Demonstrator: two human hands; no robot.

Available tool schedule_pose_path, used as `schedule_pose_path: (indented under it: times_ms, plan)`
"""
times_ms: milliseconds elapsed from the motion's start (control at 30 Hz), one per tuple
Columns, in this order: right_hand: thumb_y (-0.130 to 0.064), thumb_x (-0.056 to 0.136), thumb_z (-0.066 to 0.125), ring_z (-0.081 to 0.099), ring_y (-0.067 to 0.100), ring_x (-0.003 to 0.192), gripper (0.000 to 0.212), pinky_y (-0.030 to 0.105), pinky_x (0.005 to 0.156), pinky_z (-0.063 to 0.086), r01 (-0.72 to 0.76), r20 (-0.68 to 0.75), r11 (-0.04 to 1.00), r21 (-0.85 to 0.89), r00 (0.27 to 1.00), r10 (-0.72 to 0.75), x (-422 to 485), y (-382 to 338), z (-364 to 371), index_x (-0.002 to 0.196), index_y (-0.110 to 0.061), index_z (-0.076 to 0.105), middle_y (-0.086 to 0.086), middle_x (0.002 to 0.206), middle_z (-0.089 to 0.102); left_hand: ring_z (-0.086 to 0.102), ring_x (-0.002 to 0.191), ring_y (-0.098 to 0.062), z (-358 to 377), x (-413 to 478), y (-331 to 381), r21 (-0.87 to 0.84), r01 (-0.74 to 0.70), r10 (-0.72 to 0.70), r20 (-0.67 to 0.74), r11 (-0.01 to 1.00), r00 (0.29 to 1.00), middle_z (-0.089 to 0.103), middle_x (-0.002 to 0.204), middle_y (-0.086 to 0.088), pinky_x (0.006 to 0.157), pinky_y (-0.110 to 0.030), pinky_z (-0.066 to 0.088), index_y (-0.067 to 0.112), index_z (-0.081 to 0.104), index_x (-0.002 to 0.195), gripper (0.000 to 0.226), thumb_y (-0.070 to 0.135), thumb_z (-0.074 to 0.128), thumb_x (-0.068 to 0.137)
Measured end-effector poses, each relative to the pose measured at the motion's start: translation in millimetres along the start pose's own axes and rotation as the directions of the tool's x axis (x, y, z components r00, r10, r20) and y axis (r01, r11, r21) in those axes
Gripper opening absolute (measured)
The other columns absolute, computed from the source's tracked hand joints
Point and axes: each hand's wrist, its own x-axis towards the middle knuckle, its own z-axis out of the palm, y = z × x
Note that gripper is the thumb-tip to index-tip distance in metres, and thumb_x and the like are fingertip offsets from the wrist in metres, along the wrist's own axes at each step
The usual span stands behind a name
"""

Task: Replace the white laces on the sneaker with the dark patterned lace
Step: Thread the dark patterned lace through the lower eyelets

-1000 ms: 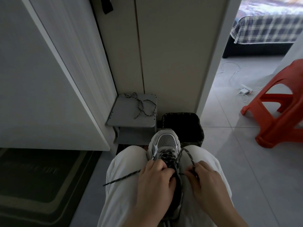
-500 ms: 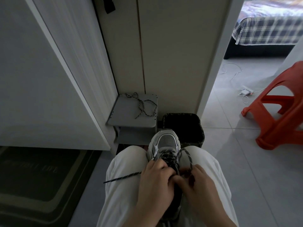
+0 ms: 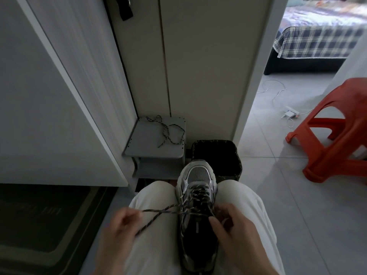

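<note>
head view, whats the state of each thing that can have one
sneaker: wedged between the knees, toe away, laced dark
dark patterned lace: through the eyelets, both ends out left
left hand: pinches one lace end
right hand: grips the sneaker's right eyelet edge
spare lace: loose on the grey shelf
bin: open, no lid
stool: upright

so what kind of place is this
Most likely a home, an entry hall next to a bedroom: a plaid-covered bed shows in the room beyond, a small grey shelf stands by tall cabinet doors, and an orange plastic stool stands nearby.
</note>
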Motion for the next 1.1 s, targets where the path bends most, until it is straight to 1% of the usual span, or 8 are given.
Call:
schedule_pose_path:
  times_ms: [167, 300, 433, 500, 633, 733, 867, 1100]
  plan:
    - [-0.031, 0.079, 0.071, 0.058, -0.005, 0.073, 0.029, 0.006, 0.063, 0.042, 0.027, 0.021, 0.999, 0.045, 0.999, -0.028, -1.4, -6.5, -2.3, 0.094, -0.046, 0.051, -0.025, 0.083, 0.062, 0.052, 0.064, -0.024, -29.2, -0.6, -15.7, 0.119, 0.231, -0.251, 0.193, 0.966, 0.949, 0.054, 0.064, -0.014, 0.067, -0.037, 0.042, -0.001, 0.064, 0.076, 0.010, 0.004, 0.063, 0.085]
    - [-0.029, 0.077, 0.073, 0.057, -0.007, 0.079, 0.034, 0.005, 0.067, 0.041, 0.078, 0.026, 0.995, 0.055, 0.996, -0.080, -0.1, -10.4, -7.1, 0.099, -0.044, 0.052, -0.024, 0.085, 0.061, 0.060, 0.066, -0.003, -23.3, -14.2, -2.4, 0.459, -0.133, -0.086, 0.426, 0.879, 0.901, 0.063, 0.068, 0.000, 0.069, -0.015, 0.046, 0.016, 0.068, 0.070, 0.015, 0.022, 0.067, 0.085]
    - [-0.033, 0.077, 0.074, 0.055, -0.002, 0.075, 0.026, 0.005, 0.071, 0.037, 0.226, 0.036, 0.973, -0.053, 0.974, -0.224, 4.9, -17.6, -7.2, 0.101, -0.035, 0.065, -0.021, 0.089, 0.050, 0.053, 0.055, -0.006, -6.8, -13.8, 10.8, 0.435, -0.249, 0.201, 0.154, 0.865, 0.967, 0.058, 0.067, 0.000, 0.056, -0.018, 0.046, 0.019, 0.062, 0.067, 0.021, 0.025, 0.064, 0.087]
    - [-0.039, 0.078, 0.069, 0.051, 0.002, 0.066, 0.011, 0.011, 0.068, 0.035, 0.371, 0.017, 0.896, -0.245, 0.925, -0.379, 6.4, -24.3, -4.6, 0.086, -0.031, 0.071, -0.014, 0.080, 0.048, 0.055, 0.066, -0.004, 5.5, -10.0, 19.3, 0.459, -0.430, 0.404, 0.159, 0.778, 0.901, 0.058, 0.085, 0.012, 0.061, -0.016, 0.047, 0.027, 0.062, 0.081, 0.006, 0.025, 0.067, 0.084]
    - [-0.041, 0.072, 0.070, 0.048, 0.013, 0.059, 0.028, 0.024, 0.054, 0.039, 0.423, 0.074, 0.814, -0.399, 0.899, -0.431, 6.2, -27.6, -2.6, 0.052, -0.024, 0.059, -0.005, 0.071, 0.045, 0.054, 0.105, -0.001, 27.5, 2.1, 20.2, 0.502, -0.545, 0.382, 0.397, 0.671, 0.835, 0.060, 0.110, 0.020, 0.089, -0.016, 0.039, 0.033, 0.062, 0.113, 0.026, 0.027, 0.061, 0.087]
    - [-0.035, 0.060, 0.083, 0.052, 0.012, 0.063, 0.023, 0.024, 0.058, 0.041, 0.388, 0.086, 0.842, -0.375, 0.919, -0.385, 5.8, -26.8, -5.2, 0.056, -0.027, 0.062, -0.008, 0.075, 0.050, 0.058, 0.069, -0.001, 29.6, -5.2, 30.4, 0.349, -0.481, 0.351, 0.374, 0.805, 0.859, 0.064, 0.074, 0.017, 0.061, -0.011, 0.040, 0.038, 0.065, 0.085, 0.013, 0.028, 0.059, 0.089]
    - [-0.038, 0.075, 0.072, 0.052, 0.004, 0.081, 0.036, 0.020, 0.076, 0.039, 0.320, 0.111, 0.929, -0.187, 0.946, -0.304, 11.8, -37.1, -5.6, 0.110, -0.034, 0.064, -0.023, 0.086, 0.049, 0.054, 0.055, -0.001, 22.2, -20.1, 50.1, 0.040, -0.393, 0.333, 0.455, 0.919, 0.826, 0.064, 0.063, 0.008, 0.052, -0.010, 0.039, 0.034, 0.067, 0.078, 0.010, 0.029, 0.062, 0.085]
    - [-0.015, 0.080, 0.067, 0.063, -0.004, 0.071, 0.019, 0.013, 0.065, 0.049, 0.180, -0.019, 0.970, 0.161, 0.984, -0.179, 37.4, -62.3, -7.6, 0.076, -0.034, 0.071, -0.024, 0.075, 0.068, 0.064, 0.067, -0.013, 6.5, -14.9, 53.2, 0.118, -0.256, 0.183, 0.431, 0.959, 0.884, 0.073, 0.074, 0.004, 0.065, -0.025, 0.049, 0.028, 0.073, 0.078, 0.013, 0.016, 0.071, 0.082]
